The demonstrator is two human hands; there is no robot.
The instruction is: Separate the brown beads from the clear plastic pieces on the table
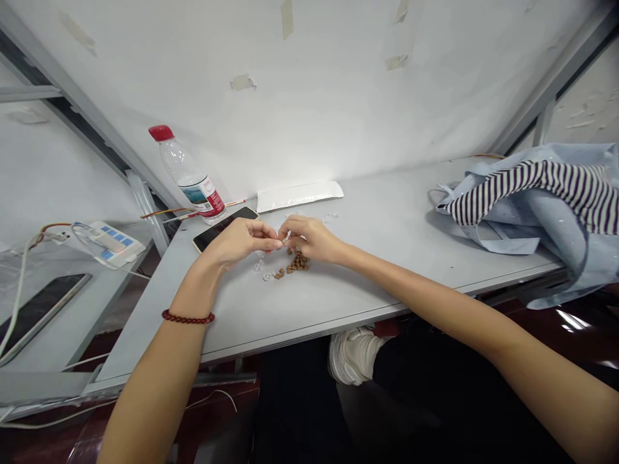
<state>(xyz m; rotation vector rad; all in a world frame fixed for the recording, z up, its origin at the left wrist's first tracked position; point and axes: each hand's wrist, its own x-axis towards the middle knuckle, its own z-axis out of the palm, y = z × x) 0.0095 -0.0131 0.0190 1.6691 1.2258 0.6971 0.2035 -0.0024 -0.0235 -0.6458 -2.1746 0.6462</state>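
Observation:
My left hand [239,241] and my right hand [309,237] meet above the grey table [387,251], their fingertips pinching a tiny transparent piece [285,240]. Just below my right hand lies a small pile of brown beads [297,262]. Several more beads [279,273] sit a little to the left of it, beside a small transparent ring [267,276]. My left hand is close to a black smartphone [222,229], which lies on the table behind it. A dark red bead bracelet [188,317] circles my left wrist.
A water bottle with a red cap [188,174] stands at the back left, near a white packet [300,196]. Striped and pale blue cloth [532,206] lies at the right. On a lower surface at the left are a power strip [113,241] and a tablet [39,309].

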